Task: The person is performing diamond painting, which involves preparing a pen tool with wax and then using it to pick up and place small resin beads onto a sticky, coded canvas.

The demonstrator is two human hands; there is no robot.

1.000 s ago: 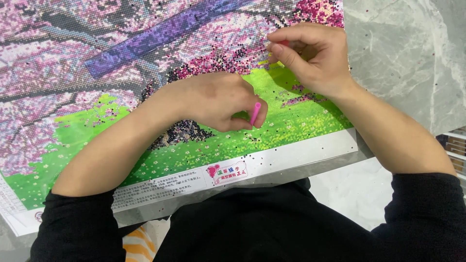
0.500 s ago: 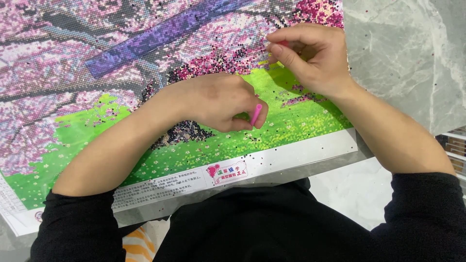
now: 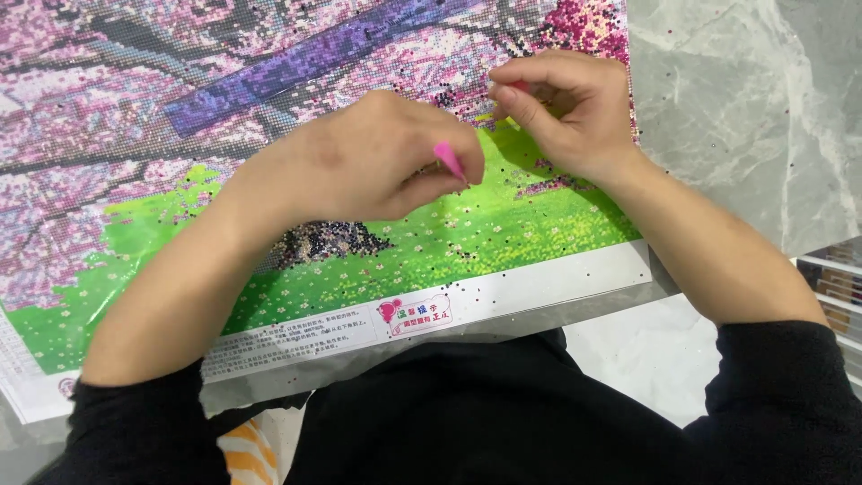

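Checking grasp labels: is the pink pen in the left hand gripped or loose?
Gripped: left hand fingers pinch the pink plastic pen, lifted above the canvas.

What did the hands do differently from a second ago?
The left hand lifted up and away across the bead picture, tipping its pink pen so it now slants the other way. The right hand stayed put, pinching something small and pink-red. The picture stayed on the grey table.

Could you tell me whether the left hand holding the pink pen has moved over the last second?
Yes. The left hand has shifted up the canvas, away from its printed white bottom border, carrying the pink pen closer to the right hand.
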